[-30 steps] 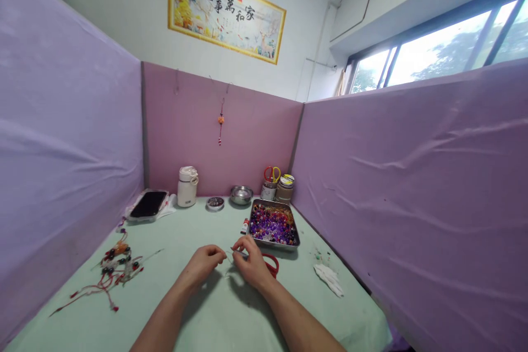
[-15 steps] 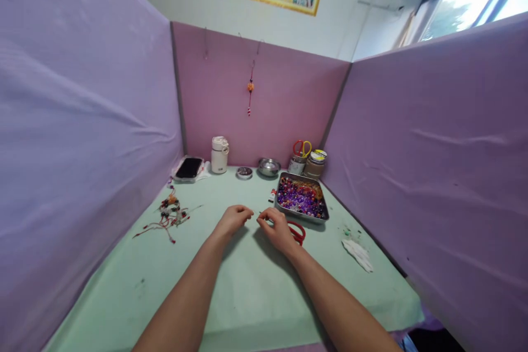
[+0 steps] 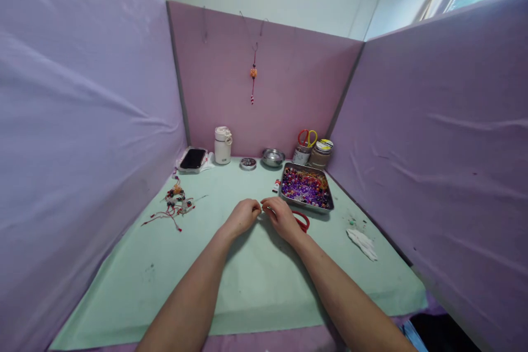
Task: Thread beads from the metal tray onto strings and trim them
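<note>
My left hand (image 3: 244, 214) and my right hand (image 3: 281, 215) meet fingertip to fingertip above the middle of the green cloth (image 3: 264, 280). Both are closed in a pinch. Whatever is between the fingers is too small to make out. Partly covered by my right hand lies a pair of scissors with red handles (image 3: 304, 222). Just beyond that hand stands a metal tray (image 3: 312, 208) full of purple, red and orange beads (image 3: 303, 187). A small red and white packet (image 3: 276, 185) rests at the tray's left side.
Beaded cords (image 3: 176, 203) lie at left. Along the back stand a phone on a plastic box (image 3: 193, 159), a white bottle (image 3: 223, 146), a small round dish (image 3: 248, 163), a steel bowl (image 3: 273, 157) and jars (image 3: 322, 155). A white glove-like cloth (image 3: 362, 243) lies right. A beaded pendant (image 3: 253, 73) hangs behind.
My hands have come together; a small gap showed between their fingertips before. The camera view has tilted slightly downward.
</note>
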`<action>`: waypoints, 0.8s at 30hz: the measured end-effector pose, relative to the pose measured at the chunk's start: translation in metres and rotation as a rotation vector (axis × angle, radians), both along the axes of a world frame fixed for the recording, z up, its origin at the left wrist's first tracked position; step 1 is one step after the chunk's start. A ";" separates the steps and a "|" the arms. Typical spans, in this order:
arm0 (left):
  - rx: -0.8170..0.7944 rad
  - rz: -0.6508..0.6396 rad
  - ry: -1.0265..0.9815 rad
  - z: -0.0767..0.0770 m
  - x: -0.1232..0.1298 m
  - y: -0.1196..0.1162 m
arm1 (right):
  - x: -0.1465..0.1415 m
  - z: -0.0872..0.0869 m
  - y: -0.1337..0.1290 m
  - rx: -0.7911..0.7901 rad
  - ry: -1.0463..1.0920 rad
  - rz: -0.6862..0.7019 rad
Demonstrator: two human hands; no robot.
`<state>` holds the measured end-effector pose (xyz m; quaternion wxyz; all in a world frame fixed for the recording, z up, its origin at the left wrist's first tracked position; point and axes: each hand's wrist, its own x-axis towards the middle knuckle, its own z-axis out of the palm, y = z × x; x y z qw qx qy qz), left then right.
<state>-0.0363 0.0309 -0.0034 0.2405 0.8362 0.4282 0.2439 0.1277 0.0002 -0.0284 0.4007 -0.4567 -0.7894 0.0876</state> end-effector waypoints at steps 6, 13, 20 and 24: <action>0.005 -0.035 -0.029 -0.004 0.000 0.002 | 0.001 -0.001 -0.002 -0.205 0.178 -0.045; 0.054 -0.030 -0.141 -0.003 0.002 0.003 | -0.004 0.001 -0.001 -0.512 0.663 0.046; 0.066 -0.055 -0.207 -0.001 0.003 0.004 | -0.005 0.006 -0.004 -0.706 0.925 0.077; 0.083 -0.061 -0.221 -0.001 0.004 0.003 | -0.004 0.007 -0.005 -0.753 0.981 0.088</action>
